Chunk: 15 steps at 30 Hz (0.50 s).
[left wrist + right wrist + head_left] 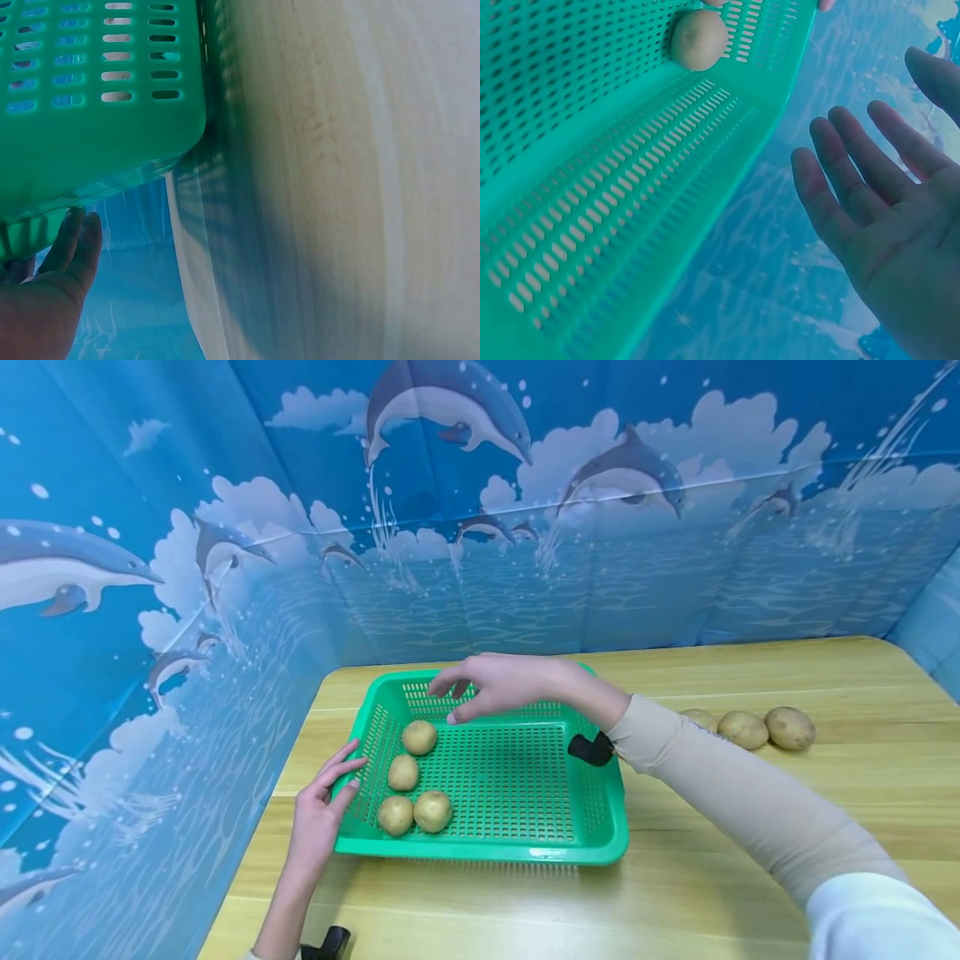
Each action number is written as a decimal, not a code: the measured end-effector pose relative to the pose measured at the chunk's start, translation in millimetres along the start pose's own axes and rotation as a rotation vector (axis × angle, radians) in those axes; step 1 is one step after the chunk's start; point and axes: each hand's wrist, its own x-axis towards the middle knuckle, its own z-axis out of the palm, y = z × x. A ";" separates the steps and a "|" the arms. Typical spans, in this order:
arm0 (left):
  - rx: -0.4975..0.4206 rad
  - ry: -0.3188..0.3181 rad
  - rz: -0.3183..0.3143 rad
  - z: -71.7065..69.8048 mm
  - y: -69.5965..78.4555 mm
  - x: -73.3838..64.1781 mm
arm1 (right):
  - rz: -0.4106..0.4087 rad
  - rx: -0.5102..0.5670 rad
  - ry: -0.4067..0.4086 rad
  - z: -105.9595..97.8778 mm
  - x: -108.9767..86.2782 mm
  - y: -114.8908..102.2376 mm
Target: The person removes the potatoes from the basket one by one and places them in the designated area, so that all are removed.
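Observation:
A green plastic basket (480, 852) with slotted walls sits on the wooden table. Inside it, toward its left side, lie several potatoes (432, 811). My left hand (318, 814) is at the basket's left rim, its fairly straight fingers and thumb touching the edge; from the left wrist, fingers (84, 247) show up against the rim. Above the far part of the basket hovers my right hand (502, 685), palm down, fingers spread loosely and holding nothing. The right wrist view shows that empty palm (915, 232) beside the basket's wall, with one potato (700, 40) within.
To the right of the basket, 3 potatoes lie in a row on the table (825, 827), the nearest one (699, 718) partly behind my right sleeve (735, 793). A blue curtain (480, 585) printed with dolphins hangs behind and left of the table.

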 end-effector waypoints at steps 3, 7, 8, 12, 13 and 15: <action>-0.002 0.002 -0.004 -0.1 -0.5 0.1 | 0.013 0.018 0.010 3.1 11.6 5.0; -0.001 -0.004 -0.008 0.1 -0.5 0.9 | 0.036 0.047 0.016 9.4 26.3 13.9; -0.001 -0.006 -0.008 0.0 -0.5 1.2 | 0.042 0.057 0.018 11.3 29.9 16.1; -0.002 -0.002 -0.005 -0.4 -1.7 1.3 | 0.042 0.082 0.026 20.2 45.7 23.0; -0.002 0.000 -0.004 -0.6 -1.9 1.1 | 0.040 0.091 0.028 23.1 49.9 24.7; -0.004 0.002 -0.003 -0.7 -2.5 0.5 | 0.028 0.119 0.035 29.6 57.9 28.8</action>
